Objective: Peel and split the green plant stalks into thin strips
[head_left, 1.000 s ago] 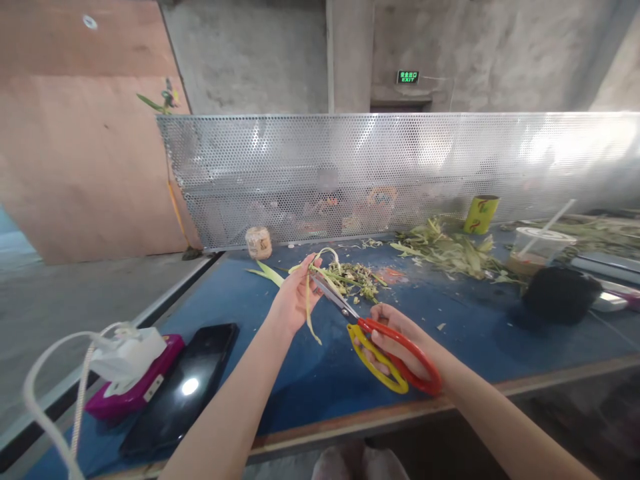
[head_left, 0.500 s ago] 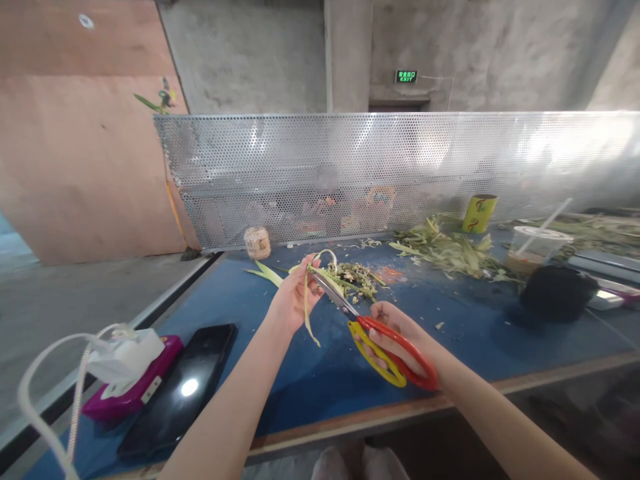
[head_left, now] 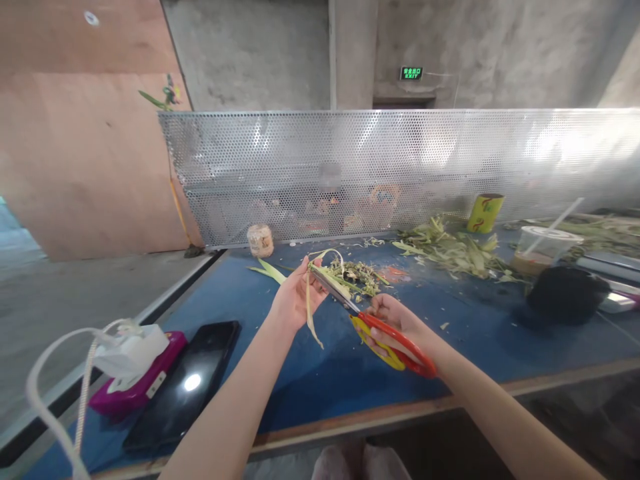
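My left hand (head_left: 294, 293) is closed on a pale green leaf strip (head_left: 311, 320), whose narrow end hangs down over the table while another part loops above the fingers. My right hand (head_left: 395, 320) grips the scissors (head_left: 395, 337), which have one red and one yellow handle. Their metal blades point up and left, with the tips at the leaf by my left fingers. Exactly where the blades meet the leaf is hidden. Just behind, a heap of small green clippings (head_left: 357, 275) lies on the blue table (head_left: 310, 380). A longer green leaf (head_left: 270, 271) pokes out left of my hand.
A black phone (head_left: 185, 383) and a purple power strip (head_left: 137, 393) with a white plug lie at left. Further back are a small jar (head_left: 261, 241), leaf scraps (head_left: 450, 248), a yellow can (head_left: 485, 213) and a lidded cup (head_left: 545, 247). A perforated metal screen (head_left: 300, 153) borders the far side.
The scissor handles have come closer together and the blades have closed further at the leaf. My left hand still keeps its hold. The whole view has shifted slightly.
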Motion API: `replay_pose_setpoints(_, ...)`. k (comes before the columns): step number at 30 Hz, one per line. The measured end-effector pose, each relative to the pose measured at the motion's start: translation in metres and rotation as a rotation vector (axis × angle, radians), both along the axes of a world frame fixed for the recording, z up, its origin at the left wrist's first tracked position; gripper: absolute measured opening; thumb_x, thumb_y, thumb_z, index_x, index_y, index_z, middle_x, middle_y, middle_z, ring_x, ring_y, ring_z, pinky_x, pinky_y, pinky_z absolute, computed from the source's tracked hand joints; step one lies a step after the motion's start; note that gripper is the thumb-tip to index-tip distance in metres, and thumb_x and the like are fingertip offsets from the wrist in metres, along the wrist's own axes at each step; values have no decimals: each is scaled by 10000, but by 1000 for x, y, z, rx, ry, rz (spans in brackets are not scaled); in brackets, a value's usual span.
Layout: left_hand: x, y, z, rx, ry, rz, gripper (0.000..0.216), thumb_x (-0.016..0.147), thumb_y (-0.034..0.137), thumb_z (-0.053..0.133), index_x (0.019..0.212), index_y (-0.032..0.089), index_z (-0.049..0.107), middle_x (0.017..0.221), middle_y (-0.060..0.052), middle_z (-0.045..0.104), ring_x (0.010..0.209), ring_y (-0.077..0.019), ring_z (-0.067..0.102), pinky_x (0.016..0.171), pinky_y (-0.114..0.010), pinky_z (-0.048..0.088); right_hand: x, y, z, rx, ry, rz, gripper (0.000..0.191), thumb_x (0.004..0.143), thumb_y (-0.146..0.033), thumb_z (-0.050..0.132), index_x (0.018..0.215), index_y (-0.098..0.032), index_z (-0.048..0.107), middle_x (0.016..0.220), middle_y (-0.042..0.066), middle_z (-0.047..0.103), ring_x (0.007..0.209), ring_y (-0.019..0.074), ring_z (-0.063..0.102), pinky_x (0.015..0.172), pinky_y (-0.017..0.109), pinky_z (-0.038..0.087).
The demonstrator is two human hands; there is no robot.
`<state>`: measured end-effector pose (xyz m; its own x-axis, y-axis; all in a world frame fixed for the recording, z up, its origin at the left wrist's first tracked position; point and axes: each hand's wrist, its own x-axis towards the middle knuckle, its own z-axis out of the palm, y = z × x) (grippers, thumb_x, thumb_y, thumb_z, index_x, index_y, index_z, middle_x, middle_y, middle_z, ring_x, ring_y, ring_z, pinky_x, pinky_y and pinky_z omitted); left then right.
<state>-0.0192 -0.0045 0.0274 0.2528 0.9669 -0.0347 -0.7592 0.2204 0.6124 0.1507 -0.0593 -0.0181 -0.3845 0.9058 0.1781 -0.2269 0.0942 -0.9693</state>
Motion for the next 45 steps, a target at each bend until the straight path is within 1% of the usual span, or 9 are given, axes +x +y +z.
replay_pose_setpoints(6,-2,1,0,8,-33,-26,145,765,211,532,844,112,602,576,0,613,531,-98,577,586,-236,458,4,7,-6,-22,-21,-19,519,513,-307,749,742,-228,289,794,-18,504,528,80,506,351,174,353)
replay_pose_setpoints(11,-1,-2,2,18,-29,-3,182,790,198,487,900,102,597,543,-4,603,547,-113,586,590,-249,465,3,10,-12,4,12,-46,481,550,-273,725,755,-230,292,800,-21,525,489,59,478,349,166,345)
replay_pose_setpoints(19,-1,-3,2,-2,-65,-31,163,785,195,501,893,110,588,556,2,599,546,-106,579,590,-240,470,-2,6,-4,-23,50,-31,506,519,-247,734,738,-229,278,741,-41,511,462,54,454,350,173,332)
replay_pose_setpoints(24,-1,-2,2,1,-103,-48,196,786,194,499,952,115,566,568,13,600,532,-96,566,589,-238,472,0,7,-4,-62,76,6,515,506,-240,740,753,-232,288,773,-21,509,547,95,522,333,147,302)
replay_pose_setpoints(28,0,-2,3,-9,-106,-44,227,809,194,459,995,97,547,558,4,600,534,-103,567,570,-242,469,2,8,-7,-47,86,21,519,507,-225,741,773,-237,295,787,-22,491,568,102,524,323,139,302)
replay_pose_setpoints(35,0,-1,1,-7,-94,-38,232,790,188,493,994,90,544,546,4,585,545,-110,564,589,-242,459,3,11,-13,42,51,-31,466,531,-231,729,756,-225,320,774,-26,509,495,61,472,335,148,316)
replay_pose_setpoints(39,0,-2,0,2,-113,-46,213,795,182,484,983,110,553,565,2,590,551,-106,563,603,-244,454,2,10,-13,24,92,24,491,528,-261,741,773,-226,316,785,-19,521,527,77,502,355,156,326)
replay_pose_setpoints(43,1,-4,2,10,-101,-57,206,810,182,460,974,101,553,567,3,596,554,-109,571,592,-244,451,1,8,-13,44,127,107,449,610,-311,702,788,-215,302,778,-5,524,519,67,499,379,166,344)
replay_pose_setpoints(45,1,-5,3,17,-97,-60,202,812,182,457,966,89,549,566,3,599,544,-106,570,574,-237,452,0,9,-15,54,150,118,457,615,-323,701,792,-214,294,762,-5,528,500,61,492,363,155,332)
